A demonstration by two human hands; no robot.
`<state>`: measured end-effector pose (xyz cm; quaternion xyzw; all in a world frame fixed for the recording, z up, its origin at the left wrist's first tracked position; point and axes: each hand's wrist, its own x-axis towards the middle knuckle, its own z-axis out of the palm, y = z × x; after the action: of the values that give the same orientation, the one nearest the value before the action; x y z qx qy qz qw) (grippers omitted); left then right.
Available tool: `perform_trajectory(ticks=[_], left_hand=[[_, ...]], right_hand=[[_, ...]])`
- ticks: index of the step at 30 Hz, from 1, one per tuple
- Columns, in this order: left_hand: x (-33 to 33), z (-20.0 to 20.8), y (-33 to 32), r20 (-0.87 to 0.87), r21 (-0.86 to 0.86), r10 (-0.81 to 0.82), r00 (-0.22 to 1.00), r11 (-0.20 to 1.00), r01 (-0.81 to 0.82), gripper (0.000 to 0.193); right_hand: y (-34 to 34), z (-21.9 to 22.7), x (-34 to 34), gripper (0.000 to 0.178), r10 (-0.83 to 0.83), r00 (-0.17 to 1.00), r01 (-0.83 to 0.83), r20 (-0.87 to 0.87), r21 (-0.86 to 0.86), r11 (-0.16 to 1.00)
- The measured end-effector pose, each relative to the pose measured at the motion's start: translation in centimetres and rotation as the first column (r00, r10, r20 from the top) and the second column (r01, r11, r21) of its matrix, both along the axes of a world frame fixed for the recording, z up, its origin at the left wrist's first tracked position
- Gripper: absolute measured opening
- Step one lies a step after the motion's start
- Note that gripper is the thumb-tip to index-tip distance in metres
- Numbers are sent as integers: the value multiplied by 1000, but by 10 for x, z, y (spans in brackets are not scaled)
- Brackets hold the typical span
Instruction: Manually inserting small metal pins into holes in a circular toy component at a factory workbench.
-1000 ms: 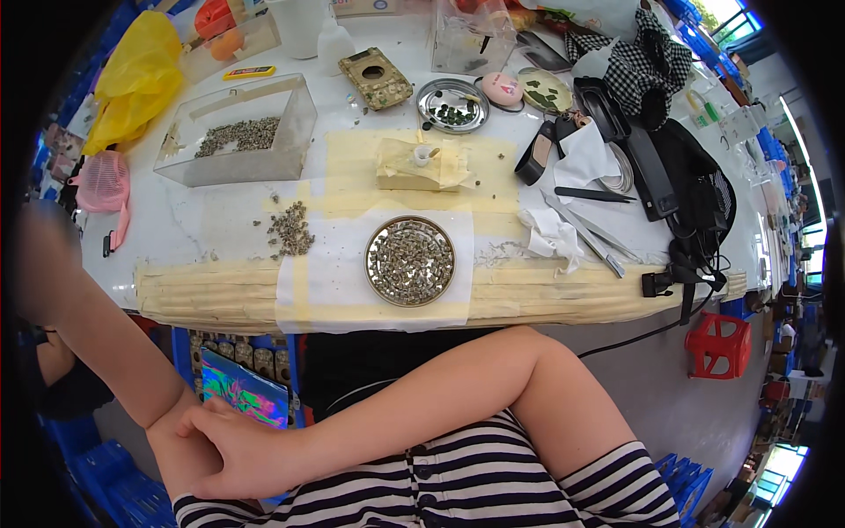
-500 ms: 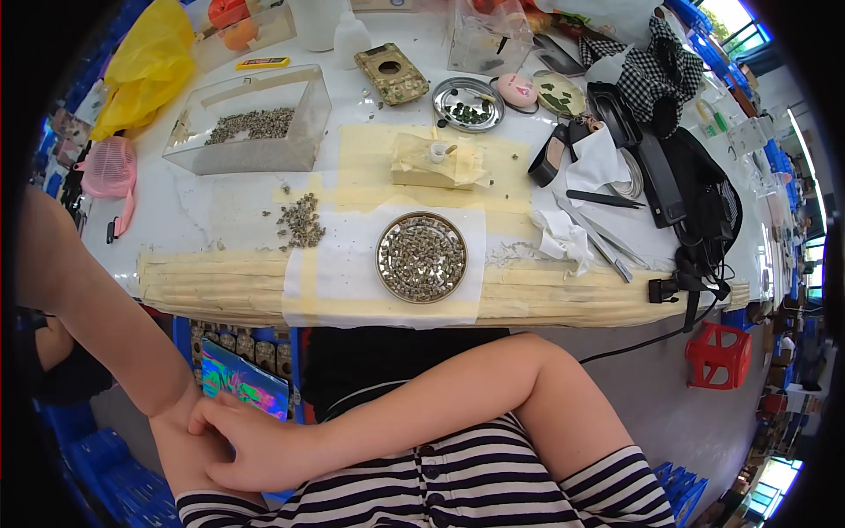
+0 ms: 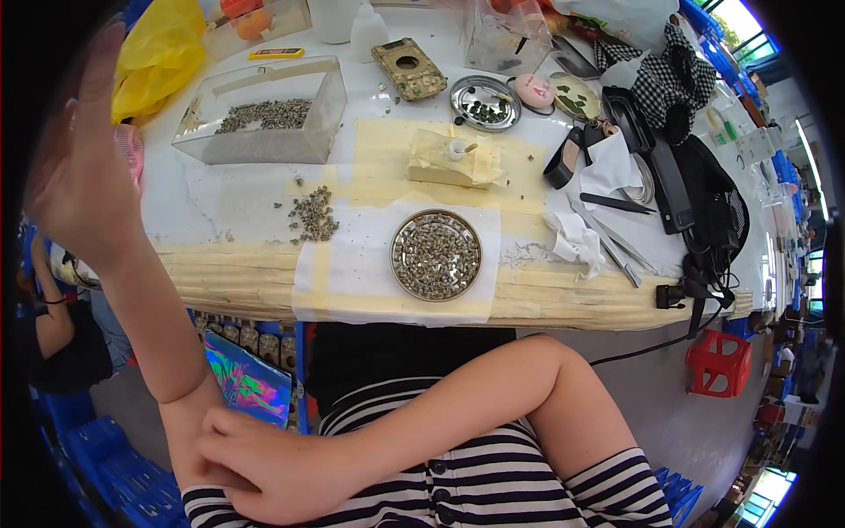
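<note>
My left arm is bent up at the left of the head view. Its hand [image 3: 84, 189] is raised beside the yellow bag, fingers stretched upward and somewhat blurred, holding nothing that I can see. Across my body reaches my right arm, and my right hand [image 3: 273, 466] presses curled fingers against my left upper arm [image 3: 189, 440], near the striped sleeve. On white paper before me stands a round dish [image 3: 437, 255] full of small grey-green pieces. A loose heap of similar pieces [image 3: 315, 216] lies left of it. Neither hand touches them.
A clear box [image 3: 264, 145] with more pieces stands behind the heap. Farther back are a taped block [image 3: 453, 163], a metal plate with dark green bits [image 3: 486, 104] and a white bottle [image 3: 368, 35]. Tweezers [image 3: 607, 242], tissue and black straps lie right. A red stool [image 3: 719, 363] stands beyond.
My left forearm has swung up, bringing its hand into view at the left. My right hand stays on the left upper arm, slightly lower in the picture. The view has shifted a little.
</note>
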<state>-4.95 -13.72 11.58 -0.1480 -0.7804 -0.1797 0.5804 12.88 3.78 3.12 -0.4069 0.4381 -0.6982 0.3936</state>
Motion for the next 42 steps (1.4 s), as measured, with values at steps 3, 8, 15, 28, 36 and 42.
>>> perform_trajectory(ticks=[3,8,15,28,36,42], left_hand=[[1,-35,58,88,46,-414,906,910,412,22],[58,-67,96,343,21,-283,896,956,294,20],[71,-92,137,367,202,-375,851,925,321,21],[70,-112,150,370,291,-464,805,881,374,28],[71,-106,153,419,255,-432,798,900,354,29],[69,-108,155,426,256,-405,809,912,321,27]], right_hand=[[34,5,-26,18,93,995,-102,-47,-256,961],[123,29,-94,12,-607,684,581,-405,-201,789],[149,-11,-107,31,-773,285,879,-567,-168,447],[152,-26,-104,23,-698,692,704,185,46,709],[156,-27,-111,21,-771,633,770,71,54,636],[156,-30,-115,24,-849,334,908,-409,-100,406]])
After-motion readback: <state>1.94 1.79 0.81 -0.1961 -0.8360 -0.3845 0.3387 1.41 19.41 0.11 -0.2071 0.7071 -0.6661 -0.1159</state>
